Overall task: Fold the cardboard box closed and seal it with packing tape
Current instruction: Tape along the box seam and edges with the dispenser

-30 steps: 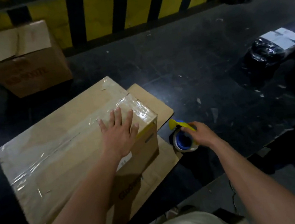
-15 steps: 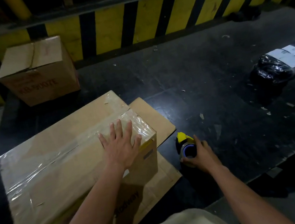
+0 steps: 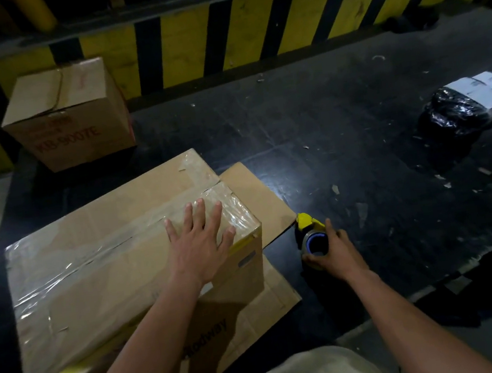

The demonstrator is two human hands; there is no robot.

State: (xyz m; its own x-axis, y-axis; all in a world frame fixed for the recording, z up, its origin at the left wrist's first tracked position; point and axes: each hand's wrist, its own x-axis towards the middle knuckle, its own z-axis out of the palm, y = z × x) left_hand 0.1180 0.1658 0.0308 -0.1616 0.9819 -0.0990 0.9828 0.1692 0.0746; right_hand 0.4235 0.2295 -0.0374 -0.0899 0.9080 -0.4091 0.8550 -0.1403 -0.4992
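A long cardboard box (image 3: 96, 283) lies closed on the dark floor, with clear packing tape running along its top seam and over its right end. My left hand (image 3: 199, 243) rests flat on the box's top near the right end, fingers spread. To the right of the box, a tape dispenser (image 3: 310, 237) with a yellow blade guard and a blue-cored roll stands on the floor. My right hand (image 3: 335, 253) grips the roll from the near side.
A flat cardboard sheet (image 3: 254, 191) lies under the box. A second closed box (image 3: 68, 114) stands at the back left. A black wrapped parcel (image 3: 468, 105) with white labels lies far right. A yellow-and-black striped wall (image 3: 251, 29) runs along the back. Paper scraps dot the floor.
My right hand has lowered the tape dispenser from the box's end to the floor and moved it slightly right. My left hand stays flat on the box top.
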